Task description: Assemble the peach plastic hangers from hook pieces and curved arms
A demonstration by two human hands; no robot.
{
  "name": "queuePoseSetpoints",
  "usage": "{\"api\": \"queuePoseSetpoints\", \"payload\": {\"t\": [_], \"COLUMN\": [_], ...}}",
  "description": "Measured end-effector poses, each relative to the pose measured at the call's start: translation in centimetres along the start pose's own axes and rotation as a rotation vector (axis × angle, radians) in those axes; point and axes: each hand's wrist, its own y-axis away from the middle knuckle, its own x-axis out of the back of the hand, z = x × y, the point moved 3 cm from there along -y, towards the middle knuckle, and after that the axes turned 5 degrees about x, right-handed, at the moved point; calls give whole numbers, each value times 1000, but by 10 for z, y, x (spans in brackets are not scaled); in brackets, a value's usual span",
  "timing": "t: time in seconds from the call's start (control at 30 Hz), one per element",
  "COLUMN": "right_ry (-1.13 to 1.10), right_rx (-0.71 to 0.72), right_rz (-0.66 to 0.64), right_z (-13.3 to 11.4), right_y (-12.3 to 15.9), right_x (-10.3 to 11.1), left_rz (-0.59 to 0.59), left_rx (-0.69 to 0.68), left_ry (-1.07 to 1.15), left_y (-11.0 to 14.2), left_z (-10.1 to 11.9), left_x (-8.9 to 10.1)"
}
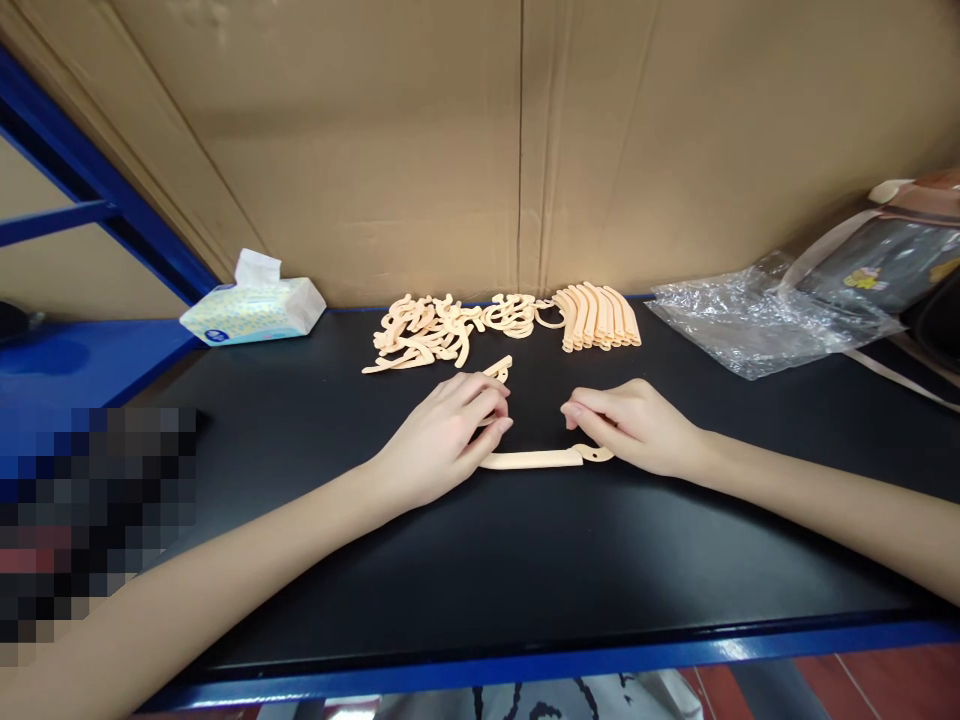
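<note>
A beige curved strip (536,460), seemingly plastic, lies on the black tabletop (570,560) between my hands. At its right end sits a small hooked beige piece (596,453) with a hole, partly covered by my right hand. My left hand (450,435) is closed with curled fingers over the strip's left end; what its fingertips hold, if anything, is hidden. Just beyond those fingers another beige piece (501,367) shows in part. My right hand (645,425) has thumb and fingers pinched together above the hooked piece, and I cannot make out anything between them.
Behind my hands lie a loose heap of beige curved pieces (424,330), a smaller cluster of rounded pieces (514,314) and a neat row of curved strips (600,318). A tissue pack (255,312) stands left. A clear plastic bag (750,330) and a bottle (862,262) are right.
</note>
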Motion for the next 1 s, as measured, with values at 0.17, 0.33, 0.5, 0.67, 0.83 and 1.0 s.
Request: {"api": "queuePoseSetpoints", "payload": {"t": [0.17,0.33,0.5,0.67,0.83,1.0], "right_ry": [14,112,163,149,129,129], "right_rx": [47,130,203,223,217,225], "right_rz": [-13,-9,-111,-128,-153,-151], "right_z": [0,-4,-8,-9,-8,-8], "right_y": [3,1,-3,-4,-4,-4], "right_x": [-2,-3,-4,-4,-5,-5], "left_rz": [8,25,-8,-21,-12,-22], "left_rx": [60,69,87,82,78,78], "left_ry": [11,-15,1,-27,-53,-66], "left_y": [0,-1,-1,-1,0,0], "left_z": [-2,-4,-8,-8,-8,-8], "left_x": [0,-1,-3,-3,-2,-3]}}
